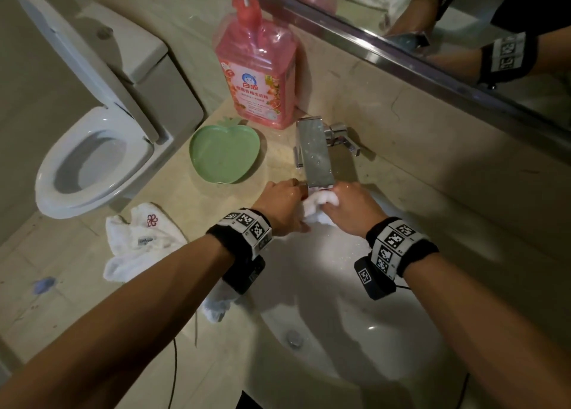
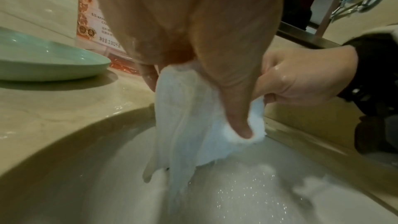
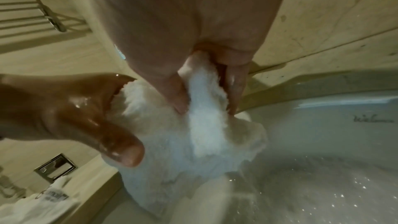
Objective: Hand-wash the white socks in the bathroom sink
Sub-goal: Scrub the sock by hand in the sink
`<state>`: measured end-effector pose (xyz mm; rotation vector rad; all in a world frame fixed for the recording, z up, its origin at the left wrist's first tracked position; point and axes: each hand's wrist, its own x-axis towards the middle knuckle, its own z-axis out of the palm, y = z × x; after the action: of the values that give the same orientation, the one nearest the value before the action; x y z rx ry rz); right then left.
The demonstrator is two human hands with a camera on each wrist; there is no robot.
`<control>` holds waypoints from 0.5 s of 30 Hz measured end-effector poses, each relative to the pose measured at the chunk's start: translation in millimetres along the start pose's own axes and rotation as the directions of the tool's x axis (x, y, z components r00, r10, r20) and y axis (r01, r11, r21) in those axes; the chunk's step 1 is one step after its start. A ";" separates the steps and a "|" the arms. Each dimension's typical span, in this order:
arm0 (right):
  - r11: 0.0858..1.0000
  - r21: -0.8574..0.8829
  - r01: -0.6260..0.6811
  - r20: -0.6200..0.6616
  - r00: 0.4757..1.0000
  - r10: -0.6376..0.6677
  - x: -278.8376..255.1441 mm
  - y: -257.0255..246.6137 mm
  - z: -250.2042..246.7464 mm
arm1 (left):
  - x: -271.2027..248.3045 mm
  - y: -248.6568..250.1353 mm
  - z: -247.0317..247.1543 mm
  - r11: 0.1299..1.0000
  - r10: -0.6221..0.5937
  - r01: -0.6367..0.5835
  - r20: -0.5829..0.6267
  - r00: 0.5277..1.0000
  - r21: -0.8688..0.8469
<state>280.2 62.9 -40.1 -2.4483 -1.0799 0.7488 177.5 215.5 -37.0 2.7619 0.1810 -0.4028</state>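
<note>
Beige marbled surface [image 1: 279,158] framing smooth white sink [image 1: 340,331]. Both hands meeting under flat chrome faucet [image 1: 315,153]. Left hand [image 1: 282,206] closing thumb and fingers around wet fluffy white sock [image 1: 318,206]; right hand [image 1: 350,211] pinching same sock from opposite side, fabric bunching between grips and hanging below them into basin. Left of grip: glossy green apple-shaped dish [image 1: 224,155], pink translucent detergent bottle [image 1: 258,74]. Nearer person, dry white socks [image 1: 139,245] lying crumpled on surface.

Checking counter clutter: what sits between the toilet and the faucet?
The green dish, in the head view; the pink detergent bottle stands behind it.
</note>
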 end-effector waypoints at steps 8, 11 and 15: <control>0.996 0.067 -0.057 -0.145 0.987 0.066 -11.5 10.7 -4.1 | 25.9 2.0 -2.0 0.960 -0.250 0.255 0.050 0.967 -0.114; 0.981 0.143 -0.132 -0.168 0.974 0.155 -7.9 10.0 4.4 | 31.6 9.0 -2.2 0.923 -0.263 0.273 0.072 0.962 -0.271; 0.893 0.430 -0.129 -0.009 0.989 0.147 -6.6 -5.2 14.4 | 29.9 8.4 -2.5 0.592 -0.407 0.458 0.244 0.880 -0.663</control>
<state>264.9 62.8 -46.7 -2.1606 -0.6416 0.8706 208.0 210.9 -41.0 1.8981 0.8276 -0.4278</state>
